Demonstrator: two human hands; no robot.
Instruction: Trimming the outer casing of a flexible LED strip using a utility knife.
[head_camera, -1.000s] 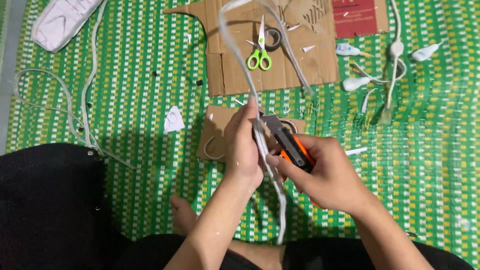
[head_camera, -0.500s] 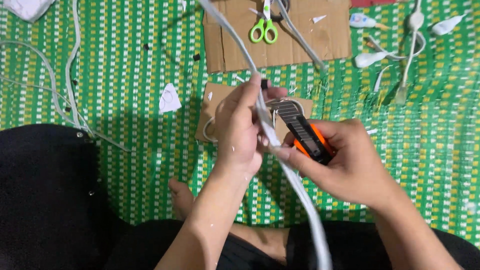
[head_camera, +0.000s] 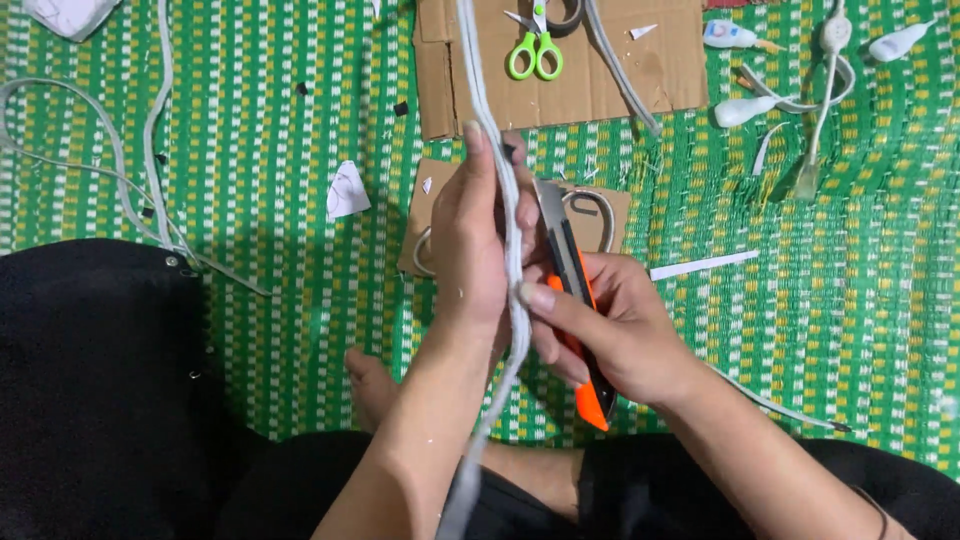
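Left hand (head_camera: 478, 250) wrapped tight round grey cable (head_camera: 512, 240), held upright | right hand (head_camera: 612, 325) clamped on orange knife (head_camera: 572, 290), blade against cable, thumb pinching it | cardboard (head_camera: 560, 70) and scissors (head_camera: 535, 50) just above, bare mat (head_camera: 860, 300) out right

Surface: green-and-white woven mat (head_camera: 280, 150), filling the frame.
Top centre: large cardboard sheet (head_camera: 660, 70) carrying green-handled scissors (head_camera: 535, 55).
Centre: smaller cardboard piece (head_camera: 600, 205).
Left: loose white cords (head_camera: 110, 160), paper scrap (head_camera: 347, 190).
Upper right: white plugs and cable (head_camera: 825, 60).
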